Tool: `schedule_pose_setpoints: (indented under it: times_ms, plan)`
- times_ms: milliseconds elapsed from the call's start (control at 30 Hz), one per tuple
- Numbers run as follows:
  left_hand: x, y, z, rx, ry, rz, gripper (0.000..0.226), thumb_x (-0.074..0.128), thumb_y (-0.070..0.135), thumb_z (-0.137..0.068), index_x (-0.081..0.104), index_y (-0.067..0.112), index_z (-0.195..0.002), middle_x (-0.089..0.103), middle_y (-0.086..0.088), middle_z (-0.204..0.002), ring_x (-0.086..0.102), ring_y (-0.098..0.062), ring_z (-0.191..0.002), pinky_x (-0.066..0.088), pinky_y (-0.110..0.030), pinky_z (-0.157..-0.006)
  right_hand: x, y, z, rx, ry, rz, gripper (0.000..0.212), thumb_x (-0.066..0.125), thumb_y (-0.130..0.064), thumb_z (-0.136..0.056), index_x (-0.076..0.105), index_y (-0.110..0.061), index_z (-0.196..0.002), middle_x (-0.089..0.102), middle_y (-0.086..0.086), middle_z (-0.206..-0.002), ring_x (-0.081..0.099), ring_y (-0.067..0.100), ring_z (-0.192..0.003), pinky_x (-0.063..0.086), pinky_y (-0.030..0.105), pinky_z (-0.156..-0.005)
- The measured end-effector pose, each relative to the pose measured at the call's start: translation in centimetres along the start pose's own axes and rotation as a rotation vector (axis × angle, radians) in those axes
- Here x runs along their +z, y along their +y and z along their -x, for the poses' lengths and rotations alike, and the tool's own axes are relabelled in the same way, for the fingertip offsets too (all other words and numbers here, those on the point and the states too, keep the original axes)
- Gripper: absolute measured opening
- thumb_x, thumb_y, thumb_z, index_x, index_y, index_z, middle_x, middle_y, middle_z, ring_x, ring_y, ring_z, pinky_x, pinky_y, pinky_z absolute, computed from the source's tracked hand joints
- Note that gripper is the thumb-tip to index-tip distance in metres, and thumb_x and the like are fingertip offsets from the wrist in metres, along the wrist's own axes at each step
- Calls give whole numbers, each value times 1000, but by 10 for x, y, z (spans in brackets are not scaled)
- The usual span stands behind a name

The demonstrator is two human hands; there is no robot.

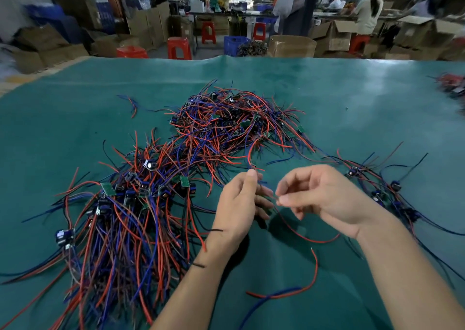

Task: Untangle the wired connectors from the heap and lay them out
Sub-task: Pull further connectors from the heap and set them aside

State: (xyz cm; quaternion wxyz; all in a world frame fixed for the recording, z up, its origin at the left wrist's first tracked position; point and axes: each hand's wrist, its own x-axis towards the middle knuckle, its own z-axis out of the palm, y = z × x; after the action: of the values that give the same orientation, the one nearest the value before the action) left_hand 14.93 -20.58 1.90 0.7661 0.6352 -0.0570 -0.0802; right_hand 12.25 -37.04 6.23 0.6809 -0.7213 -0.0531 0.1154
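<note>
A tangled heap (pixel 234 123) of red, blue and black wires with small green boards lies at the middle of the green mat (pixel 352 91). A second, flatter pile (pixel 125 216) spreads at the left. My left hand (pixel 239 204) grips one wired connector, its red wire rising past the fingertips toward the heap. My right hand (pixel 324 196) pinches a thin wire of that piece between thumb and forefinger. A red wire (pixel 314 267) and a blue wire (pixel 264 304) hang from the hands onto the mat in front of me.
Several wired connectors (pixel 382 189) lie in a row at the right. Another bundle (pixel 453 85) sits at the mat's far right edge. Beyond the table stand red stools (pixel 179 48), a blue crate (pixel 235 44), cardboard boxes and seated people.
</note>
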Motion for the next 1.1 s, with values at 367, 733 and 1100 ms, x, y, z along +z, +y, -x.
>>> schedule_pose_setpoints:
  times_ms: [367,733,1100]
  plan:
    - [-4,-3,1,26,-20,-141,21,43,5,-103,61,4,-93,59,0,-60,49,-9,-44,39,-19,-41,2,18,-11,2,253,161,19,74,-22,-91,72,-19,-73,73,11,-70,51,16,-49,32,21,-39]
    - [-3,-4,6,72,-193,-279,24,54,1,-93,69,6,-75,45,10,-48,33,-3,-43,26,-15,-41,19,19,-20,8,412,-190,13,74,-11,-88,78,-12,-75,66,11,-64,56,16,-45,39,21,-41]
    - [-3,0,6,4,-198,-183,40,40,29,-107,70,4,-98,60,-3,-62,47,-12,-47,34,-20,-41,10,10,-18,-39,516,-557,15,57,-1,-95,69,-7,-89,77,15,-88,65,16,-62,52,21,-52]
